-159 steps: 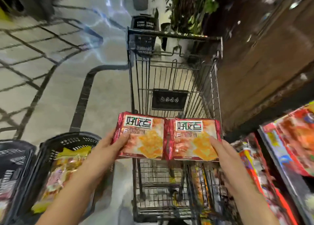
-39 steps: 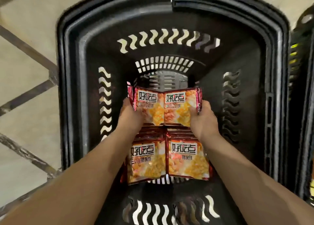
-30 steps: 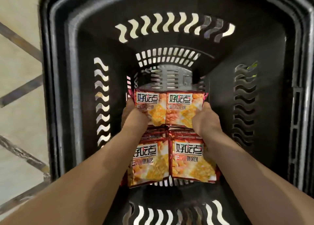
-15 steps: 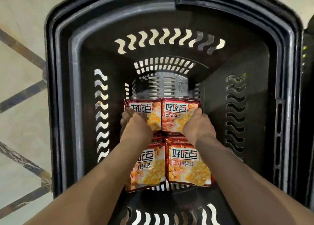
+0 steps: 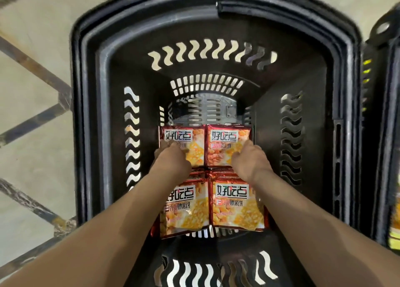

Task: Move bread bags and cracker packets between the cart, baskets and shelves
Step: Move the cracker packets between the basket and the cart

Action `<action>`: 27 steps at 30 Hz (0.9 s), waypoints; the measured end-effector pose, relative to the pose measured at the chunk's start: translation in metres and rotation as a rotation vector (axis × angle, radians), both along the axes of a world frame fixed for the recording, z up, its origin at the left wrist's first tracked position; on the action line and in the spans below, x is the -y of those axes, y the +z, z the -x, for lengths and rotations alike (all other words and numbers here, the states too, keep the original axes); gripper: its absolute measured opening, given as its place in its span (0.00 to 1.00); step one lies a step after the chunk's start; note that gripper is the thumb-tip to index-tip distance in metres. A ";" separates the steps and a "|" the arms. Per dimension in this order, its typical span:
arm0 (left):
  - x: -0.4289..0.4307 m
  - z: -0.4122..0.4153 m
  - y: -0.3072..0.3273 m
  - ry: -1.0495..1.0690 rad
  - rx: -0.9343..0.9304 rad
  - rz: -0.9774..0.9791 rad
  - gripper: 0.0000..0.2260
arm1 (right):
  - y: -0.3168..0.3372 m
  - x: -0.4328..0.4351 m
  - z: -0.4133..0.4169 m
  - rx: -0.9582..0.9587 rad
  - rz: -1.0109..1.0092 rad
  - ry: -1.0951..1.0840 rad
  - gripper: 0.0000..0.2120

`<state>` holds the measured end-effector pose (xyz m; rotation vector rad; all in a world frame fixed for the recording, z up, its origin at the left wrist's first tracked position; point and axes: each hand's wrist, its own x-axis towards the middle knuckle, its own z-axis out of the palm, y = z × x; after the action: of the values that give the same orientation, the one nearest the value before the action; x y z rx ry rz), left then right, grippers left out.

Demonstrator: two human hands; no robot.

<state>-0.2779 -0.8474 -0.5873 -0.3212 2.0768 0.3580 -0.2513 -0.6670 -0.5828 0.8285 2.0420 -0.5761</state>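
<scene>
A black plastic shopping basket with wavy slots in its walls (image 5: 108, 135) sits on a beige tiled floor crossed by dark stone strips (image 5: 32, 87), seen from straight above. Two twin-packs of crackers lie flat on the basket's slotted bottom, each a side-by-side pair of red and orange foil packets with white labels. The near twin-pack of cracker packets (image 5: 216, 206) lies between the forearms, its far edge touching or slightly under the far twin-pack of cracker packets (image 5: 218, 143), which lies just beyond it towards the basket's middle. Both hands are on the far twin-pack. The left hand (image 5: 171, 159) has its fingers curled round the pack's left edge, thumb on the printed face. The right hand (image 5: 249, 161) is curled the same way at the right edge (its fingertips are mostly hidden behind its own knuckles). At the right border a second black plastic basket (image 5: 381, 74) stands just beside the first, with something yellow showing through its slots.
</scene>
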 end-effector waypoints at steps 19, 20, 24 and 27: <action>-0.069 0.037 0.530 -0.972 -0.721 -0.055 0.35 | 0.493 -0.033 -0.019 -0.602 -0.225 0.406 0.35; -0.076 0.033 0.557 -1.006 -0.764 -0.082 0.35 | 0.521 -0.039 -0.028 -0.621 -0.250 0.379 0.34; -0.110 0.005 0.655 -1.145 -0.947 -0.175 0.30 | 0.617 -0.062 -0.080 -0.710 -0.366 0.231 0.34; -0.142 -0.025 0.710 -1.288 -0.987 -0.256 0.32 | 0.677 -0.076 -0.131 -0.750 -0.459 0.086 0.35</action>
<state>-0.2525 -0.7053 0.1225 1.5785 2.5898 -0.0675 -0.1205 -0.5910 0.0937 0.8518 2.9570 -0.4016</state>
